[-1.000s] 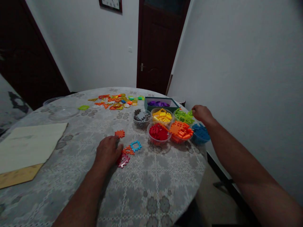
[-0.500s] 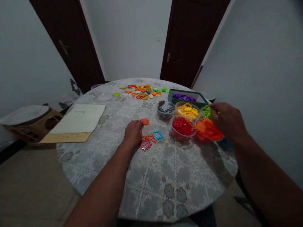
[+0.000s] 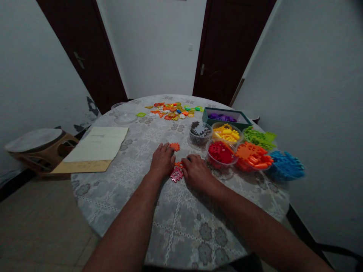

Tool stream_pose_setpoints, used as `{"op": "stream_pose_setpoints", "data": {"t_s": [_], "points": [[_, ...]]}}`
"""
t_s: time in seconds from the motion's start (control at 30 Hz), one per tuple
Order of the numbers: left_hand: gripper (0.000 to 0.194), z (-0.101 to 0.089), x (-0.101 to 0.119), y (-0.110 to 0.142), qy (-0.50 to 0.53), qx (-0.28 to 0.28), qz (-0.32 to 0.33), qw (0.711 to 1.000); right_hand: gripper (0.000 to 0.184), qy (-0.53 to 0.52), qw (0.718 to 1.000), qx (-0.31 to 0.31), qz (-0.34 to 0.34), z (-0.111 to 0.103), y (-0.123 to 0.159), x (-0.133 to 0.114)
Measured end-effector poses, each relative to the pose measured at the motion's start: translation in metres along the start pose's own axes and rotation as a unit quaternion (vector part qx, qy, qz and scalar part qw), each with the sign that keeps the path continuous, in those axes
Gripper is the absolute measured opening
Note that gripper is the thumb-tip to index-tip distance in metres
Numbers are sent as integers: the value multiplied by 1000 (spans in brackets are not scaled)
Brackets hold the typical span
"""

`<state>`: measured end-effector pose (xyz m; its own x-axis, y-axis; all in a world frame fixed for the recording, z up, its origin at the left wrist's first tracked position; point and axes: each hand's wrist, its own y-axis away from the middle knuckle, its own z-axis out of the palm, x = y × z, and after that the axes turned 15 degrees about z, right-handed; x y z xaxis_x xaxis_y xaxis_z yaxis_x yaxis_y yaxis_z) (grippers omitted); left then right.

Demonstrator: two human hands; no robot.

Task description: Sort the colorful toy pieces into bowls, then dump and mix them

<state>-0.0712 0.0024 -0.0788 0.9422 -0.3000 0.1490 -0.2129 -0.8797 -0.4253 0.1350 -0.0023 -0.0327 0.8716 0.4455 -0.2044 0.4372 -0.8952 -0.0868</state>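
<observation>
My left hand (image 3: 163,160) rests on the tablecloth with its fingers laid out, their tips close to an orange notched plastic piece (image 3: 175,146). My right hand (image 3: 197,172) is low over the table opposite it, fingers curled down and pressed together. Whatever they may hold is hidden; a bit of blue shows among them. Between the hands lie a dark pink window-shaped piece (image 3: 176,174) and, just above it, part of an orange lattice piece (image 3: 178,164). The blue square frame seen earlier is mostly covered by my right hand.
Clear bowls hold red (image 3: 221,152), black-and-grey, yellow (image 3: 227,133), green (image 3: 258,138), orange (image 3: 253,155) and blue pieces (image 3: 286,165). A green box (image 3: 241,120) holds purple ones. Mixed pieces (image 3: 171,111) lie at the back; paper (image 3: 95,143) lies left.
My right hand has come from the green bowl, leftward and down, to the pieces beside my left hand. It now covers the blue frame. My left hand has stayed nearly in place.
</observation>
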Motion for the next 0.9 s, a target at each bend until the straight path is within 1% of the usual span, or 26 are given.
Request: {"op": "stream_pose_setpoints", "data": {"t_s": [0.07,0.17,0.23,0.33,0.4,0.5,0.6,0.67,0.73,0.8,0.9], "points": [[51,2,-2,0,3,11,-8,1000,34,-12,1000,13,9,3,-1,3],[62,5,-3,1,11,25,-13,1000,34,-52,997,43,24,12,-2,10],[64,5,-2,0,13,26,-20,999,33,-91,994,59,32,18,-4,14],[64,2,3,-6,10,16,-46,999,22,-135,988,69,34,25,-7,19],[64,-2,5,-13,5,-4,-62,998,16,-146,987,68,17,27,-7,21],[63,-9,5,-28,4,-59,-68,996,15,-155,986,56,-12,28,-7,20],[51,-15,-1,-45,9,-108,-50,993,9,-161,986,52,-6,30,-8,20],[42,-17,-6,-54,9,-125,-40,991,10,-160,986,52,3,31,-9,20],[43,-21,-9,-58,8,-132,-35,991,13,-157,986,50,7,31,-8,20],[51,-28,-10,-55,13,-133,-27,991,14,-160,986,45,13,30,-7,19],[57,-43,-2,-33,40,-131,-4,991,15,-171,984,39,24,27,-5,19]]}}
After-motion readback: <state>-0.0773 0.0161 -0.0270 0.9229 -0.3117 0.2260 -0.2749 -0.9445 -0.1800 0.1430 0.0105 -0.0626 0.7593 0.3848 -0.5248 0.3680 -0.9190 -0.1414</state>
